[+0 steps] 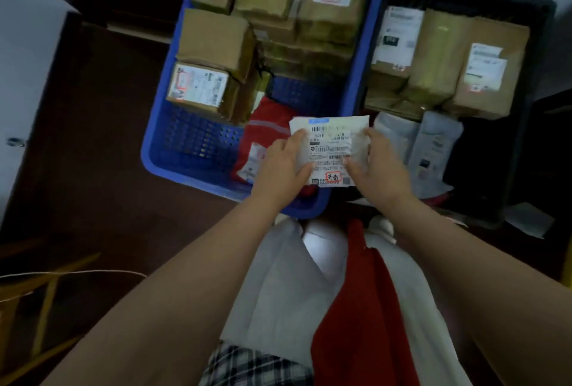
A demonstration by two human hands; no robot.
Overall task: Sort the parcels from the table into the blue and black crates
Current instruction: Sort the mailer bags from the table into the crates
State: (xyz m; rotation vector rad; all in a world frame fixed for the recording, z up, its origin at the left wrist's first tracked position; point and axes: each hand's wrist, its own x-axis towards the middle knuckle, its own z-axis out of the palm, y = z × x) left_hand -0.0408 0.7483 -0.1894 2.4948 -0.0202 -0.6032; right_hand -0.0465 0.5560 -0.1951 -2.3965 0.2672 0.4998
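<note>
I hold a small white parcel [329, 150] with a printed shipping label and a red-circled mark, face up. My left hand [283, 165] grips its left edge and my right hand [376, 165] grips its right edge. It hangs over the near right corner of the blue crate [161, 138], close to the gap beside the black crate [532, 125]. The blue crate holds several brown boxes [213, 41] and a red bag [266, 125]. In the black crate lie brown boxes [439, 57] and grey bags [433, 144].
Both crates stand side by side on a dark floor [86, 150]. Grey, white and red soft parcels [309, 286] are piled on my lap below my forearms. A thin cord [71, 274] and wooden bars lie at the lower left. A white door [18, 76] is at the left.
</note>
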